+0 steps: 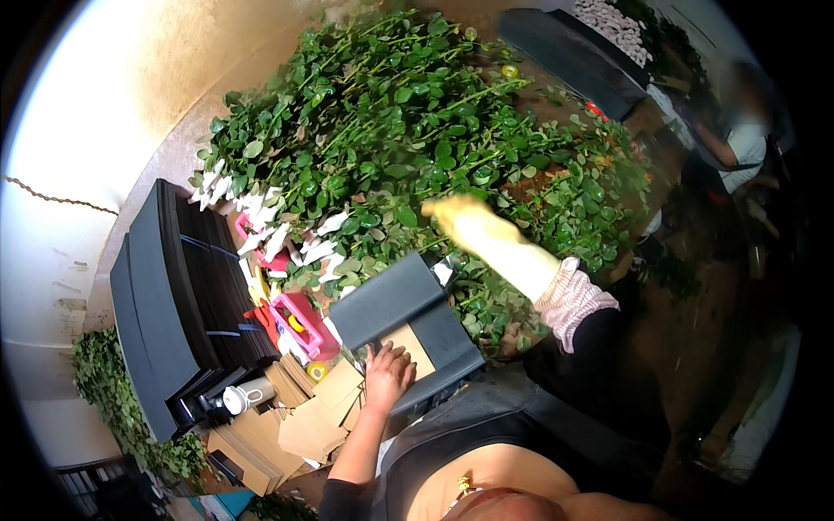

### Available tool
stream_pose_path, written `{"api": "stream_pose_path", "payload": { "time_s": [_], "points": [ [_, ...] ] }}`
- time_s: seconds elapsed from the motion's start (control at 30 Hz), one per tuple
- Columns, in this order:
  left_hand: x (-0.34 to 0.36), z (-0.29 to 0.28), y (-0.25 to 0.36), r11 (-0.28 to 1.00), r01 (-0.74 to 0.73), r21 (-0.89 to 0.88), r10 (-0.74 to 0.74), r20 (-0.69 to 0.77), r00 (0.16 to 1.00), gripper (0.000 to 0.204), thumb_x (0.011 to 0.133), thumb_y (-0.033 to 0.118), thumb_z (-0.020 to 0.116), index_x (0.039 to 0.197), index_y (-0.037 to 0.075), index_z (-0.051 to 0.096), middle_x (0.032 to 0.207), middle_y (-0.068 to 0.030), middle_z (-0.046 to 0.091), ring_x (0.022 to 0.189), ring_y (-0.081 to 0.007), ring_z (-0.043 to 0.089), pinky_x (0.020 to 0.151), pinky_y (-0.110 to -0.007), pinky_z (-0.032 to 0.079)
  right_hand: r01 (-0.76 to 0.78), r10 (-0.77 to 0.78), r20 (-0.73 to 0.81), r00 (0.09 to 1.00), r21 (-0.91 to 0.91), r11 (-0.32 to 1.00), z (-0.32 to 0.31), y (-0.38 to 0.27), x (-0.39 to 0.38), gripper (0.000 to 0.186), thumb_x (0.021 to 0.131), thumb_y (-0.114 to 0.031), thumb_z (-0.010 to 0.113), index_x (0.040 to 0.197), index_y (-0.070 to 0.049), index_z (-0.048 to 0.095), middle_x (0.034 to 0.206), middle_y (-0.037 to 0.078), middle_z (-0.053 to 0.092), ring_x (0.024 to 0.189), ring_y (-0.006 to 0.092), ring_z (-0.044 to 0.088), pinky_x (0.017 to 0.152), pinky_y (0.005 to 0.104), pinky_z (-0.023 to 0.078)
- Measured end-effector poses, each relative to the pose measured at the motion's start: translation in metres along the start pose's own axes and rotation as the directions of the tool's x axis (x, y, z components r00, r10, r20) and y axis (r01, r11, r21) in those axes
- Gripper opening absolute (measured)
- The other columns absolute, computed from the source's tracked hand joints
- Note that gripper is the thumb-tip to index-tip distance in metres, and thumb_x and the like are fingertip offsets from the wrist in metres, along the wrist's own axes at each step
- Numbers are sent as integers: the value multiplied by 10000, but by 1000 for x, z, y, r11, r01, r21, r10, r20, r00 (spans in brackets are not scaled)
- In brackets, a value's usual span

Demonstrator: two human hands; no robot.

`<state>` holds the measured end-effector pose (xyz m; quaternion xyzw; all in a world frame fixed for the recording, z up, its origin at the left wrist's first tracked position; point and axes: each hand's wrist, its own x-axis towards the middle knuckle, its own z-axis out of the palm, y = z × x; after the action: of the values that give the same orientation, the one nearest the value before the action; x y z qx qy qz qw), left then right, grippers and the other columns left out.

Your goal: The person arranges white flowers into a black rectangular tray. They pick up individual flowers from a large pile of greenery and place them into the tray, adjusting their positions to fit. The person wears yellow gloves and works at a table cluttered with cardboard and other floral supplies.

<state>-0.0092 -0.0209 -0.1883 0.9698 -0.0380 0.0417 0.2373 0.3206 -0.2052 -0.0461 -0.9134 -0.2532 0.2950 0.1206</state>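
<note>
My left hand [391, 375] lies with bent, slightly spread fingers on a brown cardboard piece [415, 349] that rests on a dark grey sheet [447, 339]. Just beyond its fingertips is a folded dark grey sheet [387, 300], with something white showing at its right end. In a long yellow rubber glove, my right hand [456, 217] reaches over a large heap of leafy green stems [373, 130]. Motion smears the gloved fingers, so whether they hold a stem cannot be made out. White wrapped flower heads [261, 213] stick out at the heap's left edge.
A tall stack of dark sheets [161, 304] stands at left. Near it are a pink plastic holder [304, 326], a white lidded mug [248, 397], a yellow tape roll [318, 372] and cardboard pieces [317, 425]. Another person [745, 148] is at the far right, near a dark board [573, 56].
</note>
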Motion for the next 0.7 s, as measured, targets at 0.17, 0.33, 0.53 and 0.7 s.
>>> {"api": "stream_pose_path", "payload": {
  "time_s": [0.17, 0.33, 0.53, 0.7],
  "points": [
    [29, 1, 7, 994, -86, -65, 88, 25, 996, 208, 849, 201, 764, 1026, 92, 760, 1167, -60, 712, 1261, -297, 599, 1175, -619, 305, 246, -126, -542, 831, 154, 957, 48, 166, 149, 587, 1005, -49, 512, 1557, -213, 396, 1643, 26, 341, 1519, 184, 308, 1281, 381, 187],
    [4, -2, 4, 999, 34, -31, -34, -6, 999, 216, 846, 192, 774, 1036, 90, 760, 1169, -64, 709, 1266, -304, 600, 1179, -609, 302, 186, 31, -404, 914, 486, 854, -58, 52, 89, 658, 944, 27, 578, 1539, -105, 332, 1587, 133, 381, 1366, 242, 452, 1192, 400, 326],
    [7, -2, 6, 999, 27, -39, -27, -13, 1000, 202, 858, 178, 752, 1042, 94, 761, 1180, -60, 708, 1267, -296, 598, 1182, -602, 301, 482, 43, -543, 838, 776, 408, -51, 16, 8, 493, 960, -83, 570, 1435, 9, 476, 1455, 219, 545, 1204, 282, 612, 1076, 387, 484],
    [10, 0, 5, 999, 5, -39, -4, 5, 1000, 195, 868, 178, 746, 1044, 97, 761, 1182, -61, 708, 1267, -295, 598, 1176, -603, 309, 3, 3, 44, 999, -139, 990, 71, 46, 35, 528, 981, -320, 615, 1454, -132, 474, 1550, 145, 442, 1403, 274, 463, 1191, 418, 346]
  ]
}}
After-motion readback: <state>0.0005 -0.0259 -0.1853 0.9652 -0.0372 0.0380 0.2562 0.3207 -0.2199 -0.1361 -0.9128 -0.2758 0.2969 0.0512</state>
